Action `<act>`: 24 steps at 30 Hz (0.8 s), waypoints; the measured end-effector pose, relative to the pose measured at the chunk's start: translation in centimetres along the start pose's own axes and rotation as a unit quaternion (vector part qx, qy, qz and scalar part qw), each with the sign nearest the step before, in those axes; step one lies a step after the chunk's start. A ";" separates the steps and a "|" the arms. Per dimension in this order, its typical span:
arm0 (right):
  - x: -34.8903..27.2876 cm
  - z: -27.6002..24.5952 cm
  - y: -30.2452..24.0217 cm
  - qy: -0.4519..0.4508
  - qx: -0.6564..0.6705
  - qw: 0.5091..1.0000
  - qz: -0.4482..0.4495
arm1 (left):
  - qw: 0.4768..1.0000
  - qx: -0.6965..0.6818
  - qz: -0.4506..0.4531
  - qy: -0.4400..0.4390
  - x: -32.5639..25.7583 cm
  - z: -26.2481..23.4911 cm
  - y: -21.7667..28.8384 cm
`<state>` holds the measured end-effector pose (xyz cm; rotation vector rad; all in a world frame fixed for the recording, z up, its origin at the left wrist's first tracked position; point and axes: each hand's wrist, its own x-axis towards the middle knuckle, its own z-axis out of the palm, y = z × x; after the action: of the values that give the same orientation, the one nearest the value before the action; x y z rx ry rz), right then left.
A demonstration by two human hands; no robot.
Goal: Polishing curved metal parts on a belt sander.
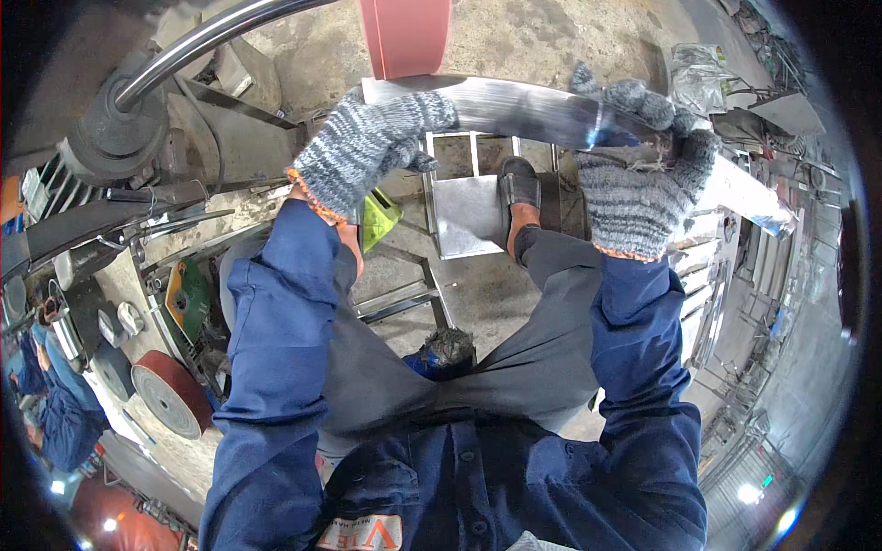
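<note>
A long, shiny flat metal strip (514,107) lies crosswise in front of me, its upper edge at the lower end of a red abrasive belt (404,37). My left hand (367,140), in a grey striped knitted glove, is closed on the strip near its left end. Farther along, my right hand (643,174), gloved alike, has its fingers wrapped round the strip. Beyond the right hand, the strip's bright far end (749,197) sticks out to the right. Whether the belt is moving cannot be told from this frame.
A curved metal tube (202,50) arches over the left side. Below my hands stands a metal frame with a plate (467,217), beside my dark shoe (521,181). A reddish abrasive roll (172,395) lies at left. Another person (64,395) is at the left edge.
</note>
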<state>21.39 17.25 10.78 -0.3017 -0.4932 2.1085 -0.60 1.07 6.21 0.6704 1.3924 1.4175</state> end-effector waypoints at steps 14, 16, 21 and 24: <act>-2.0 0.8 -5.1 -0.167 -0.021 0.986 0.013 | 0.948 0.098 0.298 -0.052 -4.6 4.1 -7.2; -2.7 1.4 -7.1 -0.158 -0.065 0.985 0.001 | 0.921 0.138 0.358 -0.071 -5.0 4.9 -6.5; -3.9 1.4 -6.6 -0.184 0.016 0.982 0.028 | 0.944 -0.064 0.278 -0.165 -5.3 4.4 -5.4; -4.0 0.5 -7.8 -0.182 0.021 0.983 0.028 | 0.933 -0.032 0.318 -0.163 -4.9 4.9 -5.4</act>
<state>29.09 17.67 14.91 0.0995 -0.6576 2.2353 6.97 -2.29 3.19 1.3304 0.8888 1.7319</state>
